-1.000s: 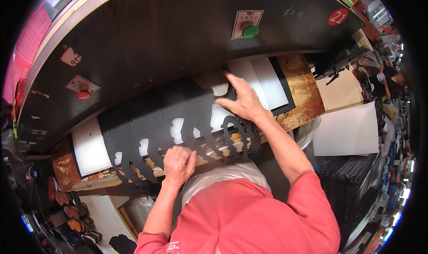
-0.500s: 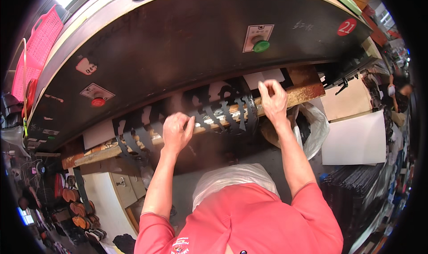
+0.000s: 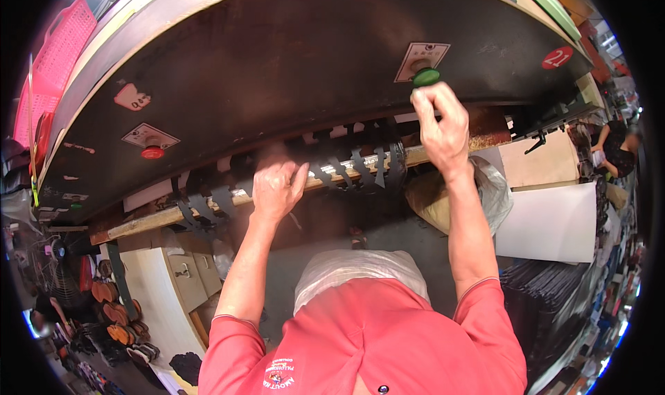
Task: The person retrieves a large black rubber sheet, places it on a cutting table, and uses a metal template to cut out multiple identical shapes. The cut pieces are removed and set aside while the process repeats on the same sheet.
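- Black sheet material point(image 3: 222, 198), cut into strips, lies under the front of a dark machine panel point(image 3: 277, 62) and hangs over the wooden edge of the tabletop point(image 3: 142, 223). The strips droop probably because they are limp and reach past the support.
- The left hand point(image 3: 277, 190) is at that edge, in front of the strips, fingers bent and thumb held away. Its place suggests steadying the material, though I cannot tell whether the fingertips pinch a strip or merely hover.
- The right hand point(image 3: 445, 128) is raised, fingers curled in, just below the green button point(image 3: 426, 77). Being so near, it seems placed for the button; whether skin meets it, or anything sits inside the curl, I cannot tell.
- The two hands are well apart, likely because edge and button lie apart along the machine.
- A red button point(image 3: 152, 152) sits farther left on the same panel, facing the person, presumably for easy reach.
- Beside the right forearm, a plastic bag point(image 3: 493, 194) hangs below the tabletop's edge, perhaps to catch pieces.
- Farther right, a white board point(image 3: 547, 222) lies by stacked dark sheets point(image 3: 537, 284), seemingly kept within reach.
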